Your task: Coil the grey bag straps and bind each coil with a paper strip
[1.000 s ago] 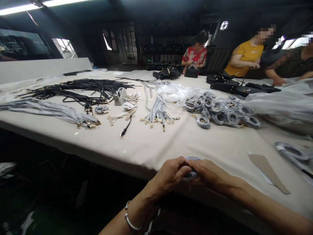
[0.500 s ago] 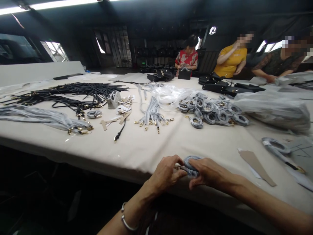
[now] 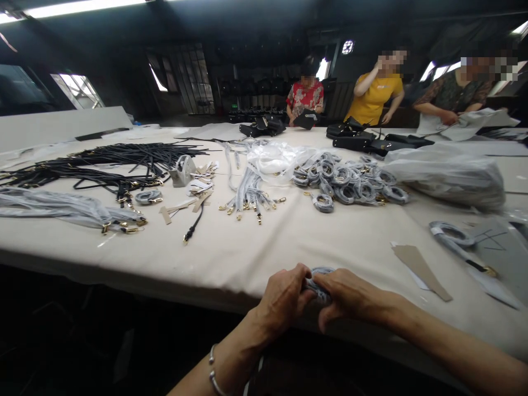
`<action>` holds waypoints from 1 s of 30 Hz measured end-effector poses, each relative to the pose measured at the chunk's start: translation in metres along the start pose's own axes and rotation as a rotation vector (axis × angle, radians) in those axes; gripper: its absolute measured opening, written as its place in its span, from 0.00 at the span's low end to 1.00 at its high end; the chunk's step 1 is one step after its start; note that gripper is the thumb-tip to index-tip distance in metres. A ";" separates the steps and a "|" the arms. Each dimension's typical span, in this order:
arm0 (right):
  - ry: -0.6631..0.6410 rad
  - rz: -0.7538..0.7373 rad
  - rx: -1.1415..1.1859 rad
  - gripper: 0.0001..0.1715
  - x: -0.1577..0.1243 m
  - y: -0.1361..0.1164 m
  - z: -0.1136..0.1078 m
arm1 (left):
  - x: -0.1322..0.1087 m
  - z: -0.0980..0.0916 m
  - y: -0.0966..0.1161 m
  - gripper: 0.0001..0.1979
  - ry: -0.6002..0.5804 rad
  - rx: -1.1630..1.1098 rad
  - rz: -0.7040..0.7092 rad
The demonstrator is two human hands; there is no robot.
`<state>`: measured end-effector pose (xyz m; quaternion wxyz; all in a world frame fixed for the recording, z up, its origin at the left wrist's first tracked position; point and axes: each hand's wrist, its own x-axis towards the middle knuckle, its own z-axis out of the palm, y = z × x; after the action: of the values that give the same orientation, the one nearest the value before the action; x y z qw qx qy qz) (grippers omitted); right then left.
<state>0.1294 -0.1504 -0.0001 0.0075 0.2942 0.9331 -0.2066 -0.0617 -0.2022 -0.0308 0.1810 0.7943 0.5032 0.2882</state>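
At the table's front edge, a strap coiled up in clear plastic wrap (image 3: 320, 290) sits between my two hands. My left hand (image 3: 284, 300) pinches its left side with thumb and fingers. From the right, my right hand (image 3: 350, 294) grips the same coil, thumb lying across the top. Fingers cover most of the strap, and its metal clasp is hidden. Farther back lies a heap of similar coiled straps (image 3: 350, 179), with a single coil (image 3: 323, 203) at its near side. Left of that heap, wrapped uncoiled straps (image 3: 248, 190) with gold clasps are bunched together.
Black straps (image 3: 136, 159) and more wrapped straps (image 3: 70, 206) spread over the left. A tape dispenser (image 3: 182, 170) stands by paper scraps (image 3: 202, 184). On the right are a cardboard piece (image 3: 421, 272), another coiled strap (image 3: 454, 235) and a plastic bag (image 3: 449, 176). Several people stand across the table.
My left hand has closed in on the coil, and the strap end that showed between my hands is now covered. The view has shifted slightly right. Across the table, a person has tilted a black bag.
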 end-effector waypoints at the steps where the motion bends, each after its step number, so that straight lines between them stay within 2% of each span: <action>1: 0.010 -0.024 -0.013 0.31 0.000 0.001 0.000 | 0.003 0.002 -0.002 0.14 -0.006 0.052 0.030; 3: 0.041 -0.068 -0.080 0.28 0.000 0.006 0.000 | 0.008 0.006 -0.007 0.12 -0.019 0.121 0.100; 6: 0.094 -0.116 -0.158 0.16 0.003 0.015 0.005 | 0.013 0.012 -0.015 0.09 -0.015 0.165 0.150; 8: 0.101 -0.148 -0.162 0.12 0.005 0.021 0.011 | 0.014 0.015 -0.019 0.08 0.008 0.143 0.186; 11: 0.125 -0.229 -0.162 0.14 0.007 0.027 0.019 | 0.013 0.017 -0.024 0.11 0.027 0.015 0.260; 14: 0.241 -0.304 -0.199 0.15 0.003 0.030 0.022 | 0.016 0.018 -0.025 0.16 -0.036 -0.054 0.279; 19: 0.444 -0.239 -0.063 0.24 -0.017 0.040 0.024 | 0.023 0.019 -0.026 0.09 -0.123 0.020 0.187; 21: 0.504 -0.241 -0.007 0.24 -0.024 0.045 0.023 | 0.024 0.019 -0.027 0.07 -0.142 0.043 0.192; 25: 0.466 -0.296 -0.092 0.16 -0.027 0.050 0.017 | 0.022 0.020 -0.027 0.10 -0.124 0.132 0.225; 28: 0.455 -0.300 -0.157 0.17 -0.026 0.049 0.015 | 0.018 0.023 -0.026 0.10 -0.072 0.220 0.280; 30: 0.479 -0.287 -0.108 0.18 -0.026 0.047 0.016 | 0.015 0.025 -0.025 0.10 -0.033 0.260 0.328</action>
<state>0.1752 -0.1356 -0.0290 -0.2269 0.1987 0.9500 -0.0803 -0.0583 -0.1775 -0.0607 0.0358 0.8868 0.3973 0.2334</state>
